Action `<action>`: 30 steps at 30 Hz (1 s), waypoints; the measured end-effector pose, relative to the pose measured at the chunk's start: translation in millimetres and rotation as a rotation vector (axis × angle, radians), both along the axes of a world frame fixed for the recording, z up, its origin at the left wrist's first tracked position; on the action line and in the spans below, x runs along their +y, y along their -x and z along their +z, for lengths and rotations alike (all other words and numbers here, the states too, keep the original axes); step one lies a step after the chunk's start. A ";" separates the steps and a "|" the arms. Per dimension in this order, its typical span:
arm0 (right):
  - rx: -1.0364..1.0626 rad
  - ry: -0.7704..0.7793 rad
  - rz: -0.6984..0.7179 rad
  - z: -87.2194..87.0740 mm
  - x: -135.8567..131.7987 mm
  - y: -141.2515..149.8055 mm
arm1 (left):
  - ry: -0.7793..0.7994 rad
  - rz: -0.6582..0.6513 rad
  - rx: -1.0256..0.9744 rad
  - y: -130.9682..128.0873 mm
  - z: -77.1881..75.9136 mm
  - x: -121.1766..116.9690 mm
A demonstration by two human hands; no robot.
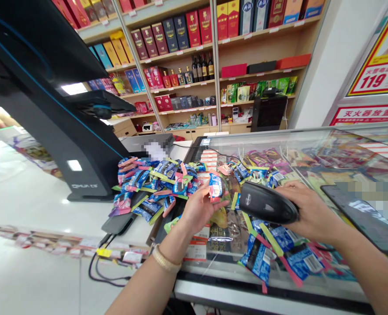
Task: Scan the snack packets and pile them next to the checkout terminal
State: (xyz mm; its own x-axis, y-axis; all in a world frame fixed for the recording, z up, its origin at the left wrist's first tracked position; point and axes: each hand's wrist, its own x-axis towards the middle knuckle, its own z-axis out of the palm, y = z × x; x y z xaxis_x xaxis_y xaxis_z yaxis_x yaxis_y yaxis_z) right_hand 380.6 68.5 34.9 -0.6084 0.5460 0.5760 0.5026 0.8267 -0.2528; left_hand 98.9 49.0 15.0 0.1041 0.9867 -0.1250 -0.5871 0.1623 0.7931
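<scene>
Between the fingers of my left hand [198,209] is a small blue and pink snack packet [216,187], held up over the glass counter. My right hand [312,214] is closed around a black barcode scanner [266,203], its head turned left toward that packet. A heap of similar blue, pink and green packets [154,179] lies to the left, by the black screen stand. More loose packets [259,258] are spread on the glass beneath and in front of the scanner, and several others lie just behind it.
A large black point-of-sale screen [49,39] rises on the left. A black box with cables [120,223] sits at the white counter's edge. A dark tablet-like device [354,218] lies at the right. Shelves of boxes and bottles [180,78] stand behind the glass display case [298,144].
</scene>
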 end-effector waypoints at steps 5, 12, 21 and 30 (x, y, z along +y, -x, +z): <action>0.006 -0.026 0.012 -3.7 1.2 -2.4 | -0.024 -0.010 0.032 0.0 -4.3 0.4; 0.085 -0.136 -0.023 -12.9 10.9 -12.3 | -0.280 0.176 0.458 9.7 13.1 -12.2; 0.106 -0.079 -0.073 -17.1 17.8 -20.9 | -0.548 0.440 1.686 79.0 1.9 -59.2; 0.163 -0.159 -0.176 -30.2 28.1 -27.4 | -0.702 0.383 2.043 83.2 -20.7 -65.9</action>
State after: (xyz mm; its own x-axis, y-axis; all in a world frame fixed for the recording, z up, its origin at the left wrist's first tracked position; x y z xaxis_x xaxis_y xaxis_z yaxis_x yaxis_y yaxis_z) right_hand 408.1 96.7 4.7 -0.4045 0.5299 0.7454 0.6054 0.7660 -0.2161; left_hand 15.7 -16.9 -5.7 0.1766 0.8431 0.5079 0.9709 -0.2341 0.0510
